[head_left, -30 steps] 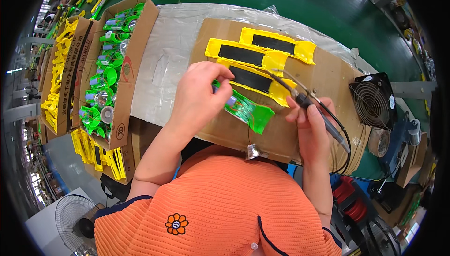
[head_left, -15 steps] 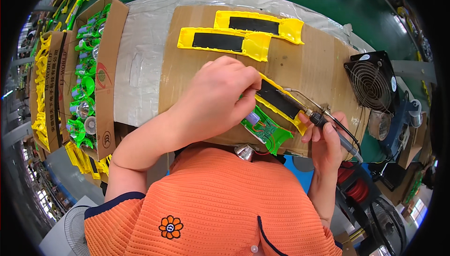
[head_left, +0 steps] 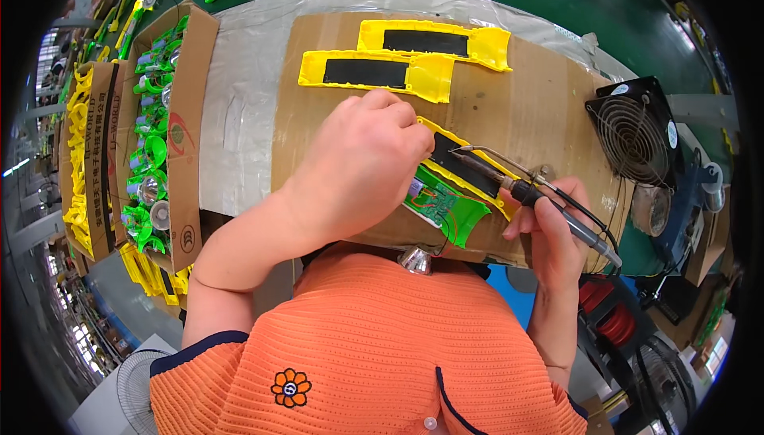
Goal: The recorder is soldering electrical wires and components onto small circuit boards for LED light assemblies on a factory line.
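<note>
Yellow shell with black strip (head_left: 471,172), head view (only 1 here): it now sits aslant along the far side of the green housing (head_left: 451,211), with the soldering iron (head_left: 532,195) over it. My read for the work in hand: shell, housing and tool are gathered at 1 spot, but shell and housing look like separate parts, not joined. Circuit board (head_left: 436,202) in the housing is exposed, facing up.

Left hand (head_left: 362,160): fingers bent in, pinch-like, at the left end of shell and housing. Fingertips hidden behind the hand; can't tell what they grip, if anything. Right hand (head_left: 553,224): fingers closed round the iron's handle. Iron tip points left, over the black strip; can't tell if it touches.

Diff vs 1.0 s ago: shell was up against the 2 far shells (head_left: 434,77); now clearly apart from them, on the near side. Those 2 are on the cardboard sheet (head_left: 549,101) as before. View has shifted too, so don't read frame position as motion.

Diff vs 0.5 s ago: layout nearly identical. Iron tip sits farther left along the strip. Silver reflector cup (head_left: 415,260) remains at the near edge of the cardboard.
</note>
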Demonstrator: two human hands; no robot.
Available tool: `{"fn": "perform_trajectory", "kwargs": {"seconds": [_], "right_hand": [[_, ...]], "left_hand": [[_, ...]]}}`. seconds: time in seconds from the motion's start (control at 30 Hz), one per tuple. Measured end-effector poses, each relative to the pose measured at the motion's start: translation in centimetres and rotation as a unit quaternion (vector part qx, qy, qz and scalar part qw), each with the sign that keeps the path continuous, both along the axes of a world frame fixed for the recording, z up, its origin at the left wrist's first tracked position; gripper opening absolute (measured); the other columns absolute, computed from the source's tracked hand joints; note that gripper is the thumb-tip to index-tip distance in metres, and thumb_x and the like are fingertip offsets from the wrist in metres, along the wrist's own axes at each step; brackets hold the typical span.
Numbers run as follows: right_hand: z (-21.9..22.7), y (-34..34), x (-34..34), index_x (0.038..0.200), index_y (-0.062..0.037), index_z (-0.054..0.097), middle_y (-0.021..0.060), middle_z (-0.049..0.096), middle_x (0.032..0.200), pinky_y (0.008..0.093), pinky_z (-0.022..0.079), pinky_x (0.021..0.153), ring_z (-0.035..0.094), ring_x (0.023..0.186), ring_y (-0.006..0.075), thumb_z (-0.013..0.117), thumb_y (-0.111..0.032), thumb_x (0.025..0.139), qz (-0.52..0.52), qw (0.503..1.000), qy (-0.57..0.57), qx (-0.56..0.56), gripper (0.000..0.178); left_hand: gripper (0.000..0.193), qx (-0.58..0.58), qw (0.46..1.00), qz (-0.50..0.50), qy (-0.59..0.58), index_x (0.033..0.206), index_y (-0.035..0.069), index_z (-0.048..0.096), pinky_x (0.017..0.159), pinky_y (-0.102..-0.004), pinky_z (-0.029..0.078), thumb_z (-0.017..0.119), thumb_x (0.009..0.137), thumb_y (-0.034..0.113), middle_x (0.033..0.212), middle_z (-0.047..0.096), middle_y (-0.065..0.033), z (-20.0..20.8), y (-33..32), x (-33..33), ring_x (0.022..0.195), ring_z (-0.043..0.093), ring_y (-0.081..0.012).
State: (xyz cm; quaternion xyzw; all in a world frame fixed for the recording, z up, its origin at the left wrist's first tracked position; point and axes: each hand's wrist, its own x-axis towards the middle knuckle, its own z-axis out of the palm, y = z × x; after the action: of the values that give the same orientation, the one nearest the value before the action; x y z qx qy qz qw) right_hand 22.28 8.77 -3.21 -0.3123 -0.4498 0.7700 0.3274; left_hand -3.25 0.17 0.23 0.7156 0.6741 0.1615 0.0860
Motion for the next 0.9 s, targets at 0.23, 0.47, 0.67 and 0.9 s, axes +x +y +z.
{"fn": "perform_trajectory", "kwargs": {"seconds": [0.23,0.47,0.67,0.9], "right_hand": [[1.1,0.0,-0.7,0.099,0.0014,0.048,0.0123,0.064,0.074,0.0291,0.053,0.061,0.063,0.06,0.0185,0.059,0.001,0.09,0.021,0.997,-0.079,-0.008,0.014],[1.7,0.1,-1.3,0.096,0.0007,0.049,0.0108,0.065,0.072,0.026,0.05,0.06,0.063,0.059,0.0161,0.061,0.0,0.089,0.032,0.993,-0.114,-0.015,0.013],[1.8,0.1,-1.6,0.095,0.0008,0.05,0.01,0.065,0.071,0.0251,0.049,0.06,0.062,0.059,0.0151,0.062,0.0,0.089,0.031,0.991,-0.132,-0.015,0.013],[2.0,0.1,-1.9,0.095,0.0006,0.051,0.009,0.064,0.07,0.0248,0.049,0.059,0.062,0.058,0.0141,0.063,-0.002,0.089,0.027,0.989,-0.145,-0.016,0.014]], "left_hand": [[0.009,-0.079,0.994,-0.055,0.052,0.075,0.006,0.067,0.07,-0.0368,0.051,0.064,0.081,0.013,0.077,0.061,-0.0052,0.5,1.6,-0.6,0.082,0.059,-0.0256],[0.014,-0.083,0.992,-0.073,0.063,0.071,0.006,0.065,0.07,-0.0379,0.052,0.061,0.082,0.015,0.077,0.062,-0.0073,0.8,2.0,-0.8,0.082,0.06,-0.0267],[0.014,-0.092,0.992,-0.065,0.06,0.071,0.005,0.065,0.069,-0.0388,0.052,0.061,0.082,0.014,0.076,0.062,-0.0083,0.6,2.1,-0.7,0.081,0.061,-0.0268],[0.015,-0.083,0.991,-0.075,0.068,0.07,0.005,0.064,0.068,-0.0388,0.052,0.062,0.081,0.014,0.076,0.062,-0.0079,0.5,2.0,-0.7,0.081,0.061,-0.0265]]}}
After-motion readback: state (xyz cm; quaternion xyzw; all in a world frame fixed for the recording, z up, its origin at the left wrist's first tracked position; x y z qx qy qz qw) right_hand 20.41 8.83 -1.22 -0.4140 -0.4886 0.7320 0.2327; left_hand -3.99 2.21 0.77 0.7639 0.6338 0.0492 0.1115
